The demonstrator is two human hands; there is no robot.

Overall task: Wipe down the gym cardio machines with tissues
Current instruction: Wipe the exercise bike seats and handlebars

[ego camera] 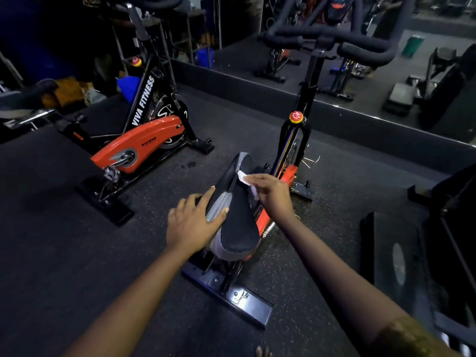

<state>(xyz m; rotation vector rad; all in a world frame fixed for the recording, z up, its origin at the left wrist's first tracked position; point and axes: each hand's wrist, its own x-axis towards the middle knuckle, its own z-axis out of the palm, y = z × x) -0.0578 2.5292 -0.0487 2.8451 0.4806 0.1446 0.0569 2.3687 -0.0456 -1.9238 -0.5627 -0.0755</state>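
Fingers (257,179) of the right hand (270,194) lay nearly straight, pressing a tissue (243,177) against the saddle (239,228) near its nose. The left hand (192,222), spread flat, steadied the left flank. The saddle's long axis ran away from the person, wide rear nearest.

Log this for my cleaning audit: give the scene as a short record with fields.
machine: near spin bike, orange and black
part being wiped: saddle, toward its nose
left hand: rests flat on the saddle's left side
right hand: presses a white tissue onto the saddle
neighbour: second spin bike to the left, untouched
floor: dark speckled matting
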